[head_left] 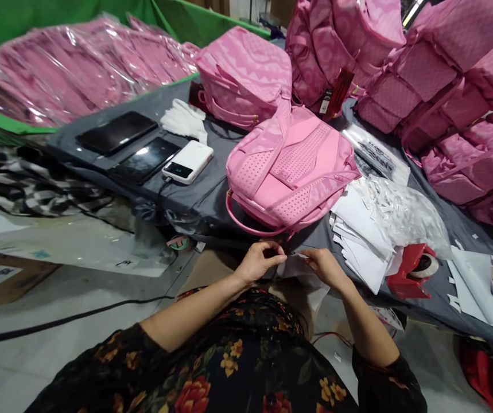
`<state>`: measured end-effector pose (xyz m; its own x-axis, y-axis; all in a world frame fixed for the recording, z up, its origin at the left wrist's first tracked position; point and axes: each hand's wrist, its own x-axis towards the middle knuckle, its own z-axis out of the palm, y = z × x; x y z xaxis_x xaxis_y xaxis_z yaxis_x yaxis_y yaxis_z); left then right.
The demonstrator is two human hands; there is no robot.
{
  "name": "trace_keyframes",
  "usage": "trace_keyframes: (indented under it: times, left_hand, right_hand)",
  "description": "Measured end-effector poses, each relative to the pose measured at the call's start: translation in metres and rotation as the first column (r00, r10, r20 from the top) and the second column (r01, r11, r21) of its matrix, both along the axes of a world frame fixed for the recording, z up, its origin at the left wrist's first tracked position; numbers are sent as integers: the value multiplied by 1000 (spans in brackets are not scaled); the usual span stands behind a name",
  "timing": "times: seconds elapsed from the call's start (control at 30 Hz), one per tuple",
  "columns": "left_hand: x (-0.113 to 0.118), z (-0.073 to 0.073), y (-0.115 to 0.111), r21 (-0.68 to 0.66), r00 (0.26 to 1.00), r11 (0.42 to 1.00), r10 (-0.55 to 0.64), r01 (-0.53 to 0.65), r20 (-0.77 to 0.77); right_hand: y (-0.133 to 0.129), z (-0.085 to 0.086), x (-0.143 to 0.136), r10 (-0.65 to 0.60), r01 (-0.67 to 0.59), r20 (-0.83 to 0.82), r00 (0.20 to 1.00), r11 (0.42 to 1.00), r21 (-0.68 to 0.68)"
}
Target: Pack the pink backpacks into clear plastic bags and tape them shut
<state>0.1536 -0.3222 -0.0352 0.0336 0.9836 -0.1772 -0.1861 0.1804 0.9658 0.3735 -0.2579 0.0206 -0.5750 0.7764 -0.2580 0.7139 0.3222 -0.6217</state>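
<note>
A pink backpack lies at the table's front edge, its padded straps facing up and its handle loop toward me. Just below it, in front of my body, my left hand is closed in a pinch on something too small to name. A short gap away, my right hand pinches a small whitish piece whose kind I cannot make out. Both hands are held close together, over my lap. A whitish sheet hangs beneath the right hand.
White papers, a clear plastic bag and a red tape dispenser lie to the right. Left are a white power bank, dark phone-like slabs and white gloves. More pink backpacks stand behind; plastic-wrapped ones fill a green-lined bin.
</note>
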Motion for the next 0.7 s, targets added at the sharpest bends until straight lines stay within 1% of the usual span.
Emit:
trace_keyframes:
  times: [0.03,0.07,0.13,0.17,0.2,0.27,0.3,0.37,0.4,0.43,0.47,0.5,0.53,0.57,0.6,0.63,0.67,0.7]
  left_hand:
    - [2,-1,0,7,999,1000,-11,11,35]
    - [3,-2,0,12,996,1000,-15,14,82]
    - [6,-4,0,9,985,999,-36,35,169]
    - [6,-5,0,10,983,999,-53,52,175]
    - [4,-5,-1,19,988,998,-61,59,144]
    - [-3,-3,-2,76,998,996,-54,55,-15]
    - [-9,-1,-3,126,992,990,-44,58,-114]
    - [-21,3,-2,218,959,972,-21,86,-283]
    - [-27,6,-1,234,943,966,-30,112,-331]
    - [-32,8,0,226,938,964,-54,138,-343]
    - [-35,11,2,202,942,966,-89,160,-323]
    - [-37,13,3,169,951,970,-124,177,-282]
    - [-37,14,5,139,961,972,-156,191,-228]
    - [-35,16,5,117,967,971,-186,208,-173]
    - [-31,16,5,104,970,969,-209,222,-125]
    - [-26,16,4,95,971,969,-220,229,-94]
    - [-19,15,2,88,972,970,-219,226,-80]
    - [-12,14,0,87,976,974,-202,209,-81]
  right_hand:
    - [4,-5,-8,-2,2,-25,1000,1000,-8]
    - [8,-8,-16,-33,33,-58,998,999,6]
    - [16,-12,-24,-143,154,-122,982,984,93]
    - [20,-11,-26,-183,203,-138,973,969,144]
    - [22,-8,-25,-205,228,-139,969,956,184]
    - [24,5,-18,-207,222,-88,974,945,238]
    - [23,14,-14,-209,208,-24,978,940,270]
    - [19,34,-4,-228,160,184,956,932,325]
    - [15,42,0,-209,111,306,929,944,310]
    - [12,49,3,-154,47,421,894,966,253]
    - [9,52,3,-76,-15,515,854,985,169]
    - [7,52,2,0,-62,582,813,994,86]
    - [5,49,0,41,-81,625,779,996,37]
    - [5,42,-4,30,-70,641,767,997,37]
    - [5,33,-9,-25,-30,619,785,996,78]
    - [6,22,-14,-100,32,545,833,990,134]
    - [8,12,-19,-175,109,411,895,978,178]
    - [11,2,-24,-231,188,233,945,963,191]
